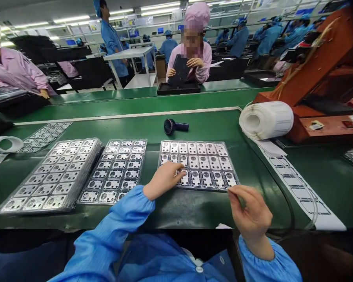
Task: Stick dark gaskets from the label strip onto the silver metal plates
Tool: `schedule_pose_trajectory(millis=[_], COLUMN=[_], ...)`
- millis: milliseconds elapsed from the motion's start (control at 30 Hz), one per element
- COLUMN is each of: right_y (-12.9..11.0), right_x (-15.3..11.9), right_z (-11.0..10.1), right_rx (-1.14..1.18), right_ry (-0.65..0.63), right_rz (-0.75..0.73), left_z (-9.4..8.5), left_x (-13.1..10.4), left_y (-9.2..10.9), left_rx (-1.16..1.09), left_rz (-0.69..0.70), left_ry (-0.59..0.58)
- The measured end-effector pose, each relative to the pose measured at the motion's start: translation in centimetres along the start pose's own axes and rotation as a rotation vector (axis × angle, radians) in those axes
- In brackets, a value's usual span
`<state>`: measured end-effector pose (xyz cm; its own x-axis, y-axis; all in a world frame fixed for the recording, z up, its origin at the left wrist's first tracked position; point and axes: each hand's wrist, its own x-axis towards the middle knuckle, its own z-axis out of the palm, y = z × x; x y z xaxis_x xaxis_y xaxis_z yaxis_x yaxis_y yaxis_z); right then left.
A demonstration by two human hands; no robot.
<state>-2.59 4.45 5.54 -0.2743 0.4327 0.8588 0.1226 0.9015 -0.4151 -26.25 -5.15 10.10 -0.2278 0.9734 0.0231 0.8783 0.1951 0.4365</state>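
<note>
In front of me a clear plastic tray [198,156] lies flat, its pockets filled with rows of small silver rectangular plates with round marks and dark holes. My left hand [164,178] is over its left front part, fingers stretched and slightly apart, holding nothing I can see. At the tray's right front corner, my right hand [250,209] has thumb and forefinger pinched together. Whether anything small is between those fingertips cannot be made out. Another filled tray [116,168] lies to the left, beside a tall stack of similar trays [51,172].
A small dark handheld fan [175,127] lies behind the tray. On the right, a white label roll [266,119] trails a printed strip [297,184] beside an orange-brown machine [320,78]. Across the green bench [129,103], a person in pink [204,58] holds a dark panel.
</note>
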Motion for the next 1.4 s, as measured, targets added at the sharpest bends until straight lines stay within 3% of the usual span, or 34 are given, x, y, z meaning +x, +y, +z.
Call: schedule_pose_trajectory(millis=[133,200,300,500,700,800,933,1033,1167,1300,1400], right_y=[1.1,1.9,3.0,3.5,3.4,3.2,3.1,2.7,1.0,-1.7,-3.5], right_x=[-2.3,-3.4,-4.3,-4.3,-4.3,-4.0,-3.7,-3.5,-3.2,-3.0,-3.1], right_z=[1.1,1.5,1.7,1.2,1.1,1.2,1.2,1.2,1.3,1.6,1.9], right_rx=[0.386,0.55,0.687,0.756,0.785,0.771,0.757,0.743,0.854,0.922,0.718], right_ry=[0.135,0.203,0.272,0.214,0.223,0.215,0.209,0.196,0.123,-0.074,-0.19], right_rz=[0.663,0.834,0.947,1.042,1.057,1.042,1.042,1.066,1.177,1.208,1.087], left_z=[2.1,2.9,3.5,3.5,3.8,3.8,3.5,3.3,4.5,6.1,6.6], left_x=[5.0,6.6,7.5,8.0,9.0,8.6,5.6,2.2,-0.8,-1.8,-2.1], left_y=[-0.5,-0.8,-1.2,-1.4,-1.5,-0.7,1.5,2.7,2.9,3.0,3.4], left_rx=[0.201,0.264,0.297,0.287,0.292,0.084,-0.477,-0.863,-1.055,-1.197,-1.217], left_rz=[0.057,0.037,0.001,0.032,0.046,0.115,0.151,0.026,-0.183,-0.264,-0.256], left_ry=[0.043,0.034,0.0,-0.013,0.096,0.138,0.177,-0.005,-0.232,-0.287,-0.278])
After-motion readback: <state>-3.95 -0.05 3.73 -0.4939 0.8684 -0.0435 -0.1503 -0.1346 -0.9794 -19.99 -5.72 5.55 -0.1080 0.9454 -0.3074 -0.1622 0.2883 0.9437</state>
